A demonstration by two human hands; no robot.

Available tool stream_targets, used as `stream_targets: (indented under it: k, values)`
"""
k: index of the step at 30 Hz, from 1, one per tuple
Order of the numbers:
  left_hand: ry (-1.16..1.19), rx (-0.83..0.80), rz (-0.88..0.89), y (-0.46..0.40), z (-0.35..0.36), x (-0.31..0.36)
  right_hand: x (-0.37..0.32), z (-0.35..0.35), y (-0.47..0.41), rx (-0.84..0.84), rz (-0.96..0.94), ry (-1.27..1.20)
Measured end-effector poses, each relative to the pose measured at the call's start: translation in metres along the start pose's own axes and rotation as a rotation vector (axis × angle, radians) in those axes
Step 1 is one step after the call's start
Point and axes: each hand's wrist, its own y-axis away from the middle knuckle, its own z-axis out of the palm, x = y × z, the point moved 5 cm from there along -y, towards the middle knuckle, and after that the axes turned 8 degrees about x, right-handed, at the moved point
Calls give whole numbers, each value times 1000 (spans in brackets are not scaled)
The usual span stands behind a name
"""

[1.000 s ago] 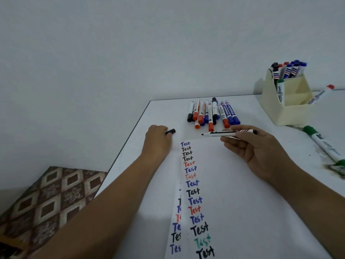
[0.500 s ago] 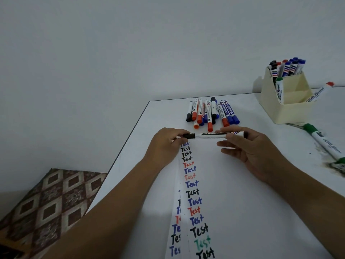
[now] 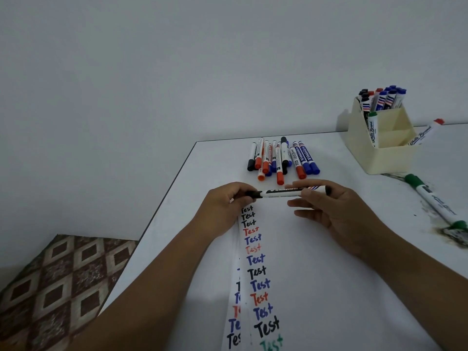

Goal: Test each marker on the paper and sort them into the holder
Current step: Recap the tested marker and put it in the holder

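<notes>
Holding black marker (image 3: 291, 192) level, crosswise | cap leftward in left hand (image 3: 222, 206) fingers | right hand (image 3: 334, 211) pinching barrel

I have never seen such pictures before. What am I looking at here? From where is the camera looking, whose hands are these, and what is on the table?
There is no machine here. A person wears a camera on the head, so you look forward and down at that person's own two hands. Both hold one black whiteboard marker level above the paper: the left hand grips its black cap end, the right hand pinches the barrel. The paper carries rows of the word "Test" in black, blue, red and green. Behind it a pile of markers lies on the white table. At the right, a cream holder contains some markers, and a green marker lies beside it.
</notes>
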Motion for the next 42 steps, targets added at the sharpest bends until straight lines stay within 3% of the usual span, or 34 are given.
stream_targets:
  k: [10, 27, 30, 36, 42]
  values:
    - [67, -4, -66, 4, 4, 9, -3, 3, 4, -19, -46, 65]
    - [-67, 85, -11, 4, 12, 13, -3, 7, 5, 7, -62, 111]
    - [-200, 52, 54, 0, 17, 15, -1, 4, 0, 53, -19, 24]
    - [-701, -149, 158, 1, 37, 2, 4, -7, -7, 169, 75, -204]
    - [-817, -259, 164, 1, 44, -8, -2, -8, -6, 214, 86, -243]
